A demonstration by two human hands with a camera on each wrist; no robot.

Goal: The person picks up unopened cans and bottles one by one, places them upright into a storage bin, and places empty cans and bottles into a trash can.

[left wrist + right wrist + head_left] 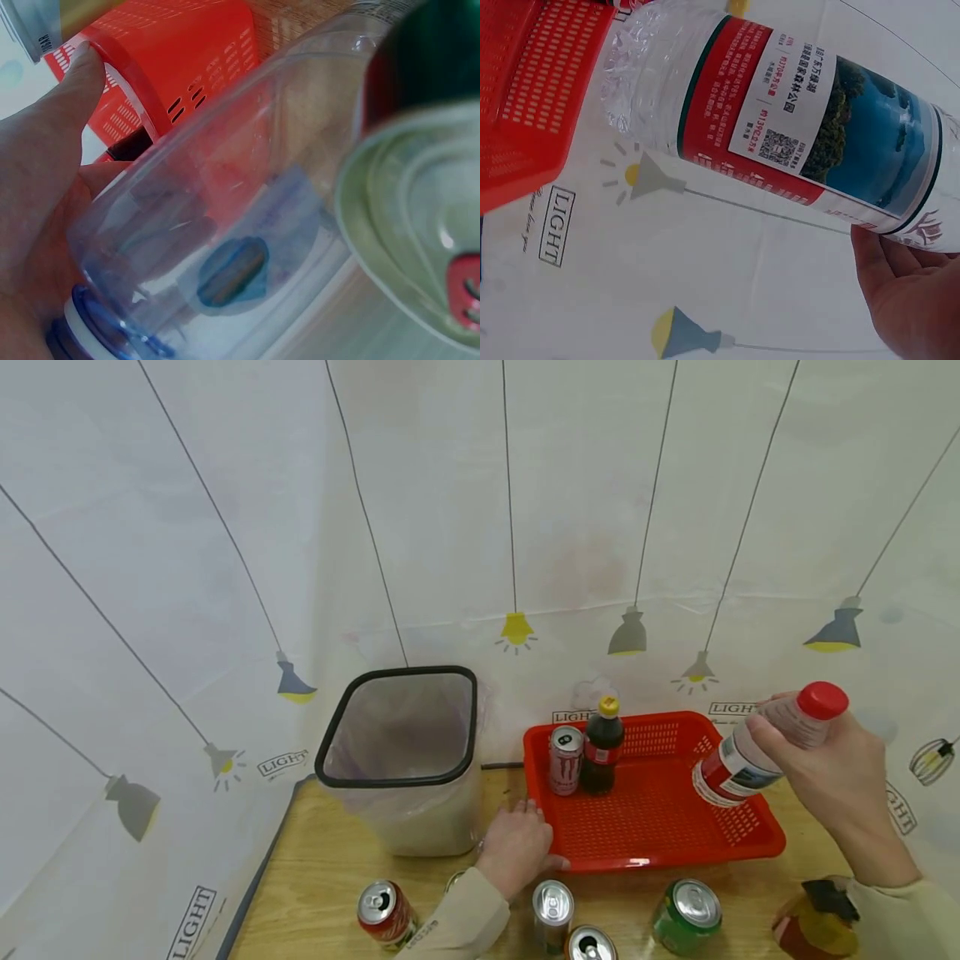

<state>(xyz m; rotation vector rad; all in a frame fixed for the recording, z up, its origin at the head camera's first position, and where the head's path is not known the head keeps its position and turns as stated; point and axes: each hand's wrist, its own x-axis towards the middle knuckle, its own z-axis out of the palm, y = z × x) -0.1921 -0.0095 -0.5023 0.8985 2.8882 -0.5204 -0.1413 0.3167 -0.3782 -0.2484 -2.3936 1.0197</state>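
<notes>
My right hand (843,777) grips a clear plastic water bottle (738,768) with a red cap and a red, white and blue label. The bottle is tilted, base down to the left, over the right end of the red plastic basket (757,852); its label (795,127) fills much of the right wrist view. My left hand (517,852) holds the basket's front left corner, with the thumb (82,75) along the rim. Inside the basket, at its left end, stand a pink can (566,762) and a dark cola bottle (602,747) with a yellow cap.
Left of the basket stands a lined bin (442,810) with a black rim. In front are a red can (386,914), a silver can (552,914), an orange-topped can (591,945), a green can (686,914) and a yellowish item (810,927). A clear blue-capped bottle (225,202) lies near my left wrist.
</notes>
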